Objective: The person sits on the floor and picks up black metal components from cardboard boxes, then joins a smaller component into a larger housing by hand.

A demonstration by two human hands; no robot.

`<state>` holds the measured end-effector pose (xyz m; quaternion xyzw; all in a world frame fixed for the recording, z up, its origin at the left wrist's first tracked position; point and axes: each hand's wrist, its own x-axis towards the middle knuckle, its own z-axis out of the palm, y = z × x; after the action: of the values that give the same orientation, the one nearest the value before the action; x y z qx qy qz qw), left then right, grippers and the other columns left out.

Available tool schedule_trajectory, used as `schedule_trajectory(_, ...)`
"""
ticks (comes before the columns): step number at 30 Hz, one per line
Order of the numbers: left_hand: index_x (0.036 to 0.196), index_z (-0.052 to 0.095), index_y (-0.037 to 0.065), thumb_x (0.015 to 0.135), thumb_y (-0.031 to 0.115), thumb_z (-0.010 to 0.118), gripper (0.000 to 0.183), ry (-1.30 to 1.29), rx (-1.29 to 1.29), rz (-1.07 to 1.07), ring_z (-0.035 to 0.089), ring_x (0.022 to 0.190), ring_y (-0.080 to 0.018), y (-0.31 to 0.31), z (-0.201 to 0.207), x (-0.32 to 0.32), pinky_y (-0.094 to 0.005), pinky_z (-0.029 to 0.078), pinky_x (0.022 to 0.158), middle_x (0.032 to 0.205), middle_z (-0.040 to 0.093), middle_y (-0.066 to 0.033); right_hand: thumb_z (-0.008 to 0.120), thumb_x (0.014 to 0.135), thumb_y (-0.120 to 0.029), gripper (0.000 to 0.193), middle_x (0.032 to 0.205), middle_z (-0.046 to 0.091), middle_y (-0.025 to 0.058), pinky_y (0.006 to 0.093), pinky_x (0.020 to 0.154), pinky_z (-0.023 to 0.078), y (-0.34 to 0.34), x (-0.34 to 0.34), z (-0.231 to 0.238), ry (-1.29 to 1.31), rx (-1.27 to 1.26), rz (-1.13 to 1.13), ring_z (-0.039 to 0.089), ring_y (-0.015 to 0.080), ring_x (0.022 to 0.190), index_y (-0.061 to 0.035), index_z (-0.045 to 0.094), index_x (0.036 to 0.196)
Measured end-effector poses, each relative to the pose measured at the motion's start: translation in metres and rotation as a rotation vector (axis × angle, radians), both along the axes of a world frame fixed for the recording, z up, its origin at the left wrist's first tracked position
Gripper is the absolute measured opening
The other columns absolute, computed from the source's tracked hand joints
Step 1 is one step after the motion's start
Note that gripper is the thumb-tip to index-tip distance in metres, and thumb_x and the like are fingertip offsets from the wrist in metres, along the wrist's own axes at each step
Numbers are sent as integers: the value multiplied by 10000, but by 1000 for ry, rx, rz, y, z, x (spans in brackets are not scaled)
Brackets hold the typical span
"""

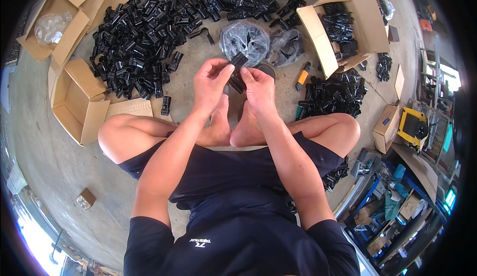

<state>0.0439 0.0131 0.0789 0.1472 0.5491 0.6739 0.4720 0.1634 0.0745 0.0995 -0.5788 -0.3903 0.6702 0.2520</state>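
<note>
Above my bare feet, my left hand (210, 83) and my right hand (259, 88) come together in front of me. A short black tubular fitting (240, 58) is pinched between the thumbs and fingers of both hands. Just below it, between the hands, shows another black piece (236, 83); I cannot tell whether it is joined to the fitting. Both hands are closed, with the thumbs toward each other. Beyond the fingertips lies a clear plastic bag (245, 41) with dark contents, and a second bag (285, 47) sits to its right.
A wide heap of black fittings (136, 47) covers the floor at left, and another pile (335, 94) lies by my right knee. Cardboard boxes stand open at left (79, 97) and right (370, 27). A yellow-and-black cutter (302, 76) rests near the right pile.
</note>
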Motion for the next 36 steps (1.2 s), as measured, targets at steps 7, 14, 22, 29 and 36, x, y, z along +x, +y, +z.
schedule_trajectory(7, 1078, 663, 4, 928, 79, 726, 179, 87, -38, -26, 620, 841, -73, 2, 7, -1, -225, 516, 742, 957, 680, -24, 687, 938, -141, 217, 844, 733, 70, 274, 668, 509, 2, 4, 0, -107, 132, 101, 635, 110, 734, 63, 733, 998)
schedule_trajectory(14, 1074, 660, 0, 932, 63, 713, 164, 97, -53, -22, 623, 865, -74, -3, 1, -2, -234, 521, 753, 972, 680, -19, 714, 917, -160, 231, 844, 733, 74, 294, 680, 510, 1, 7, -9, -135, 170, 186, 636, 120, 742, 54, 723, 1002)
schedule_trajectory(22, 1063, 668, -7, 918, 68, 731, 175, 80, -61, -3, 634, 879, -79, -5, -2, 3, -232, 516, 786, 960, 694, -21, 685, 945, -197, 248, 792, 711, 74, 312, 648, 492, -4, 11, -7, -154, 176, 184, 602, 110, 711, 46, 721, 981)
schedule_trajectory(29, 1036, 672, 7, 922, 90, 732, 153, 79, -92, 40, 627, 850, -73, -19, 17, 12, -230, 516, 765, 940, 687, -7, 721, 922, -183, 216, 776, 700, 36, 276, 627, 480, -10, 19, 11, -108, 226, 257, 591, 83, 708, 33, 733, 918)
schedule_trajectory(36, 1066, 651, 7, 938, 92, 718, 168, 25, -61, 83, 638, 805, -91, -26, 55, 23, -237, 532, 682, 938, 682, -27, 725, 888, -118, 175, 843, 730, 71, 274, 694, 528, -10, 24, 37, -55, 260, 238, 648, 107, 752, 43, 731, 956)
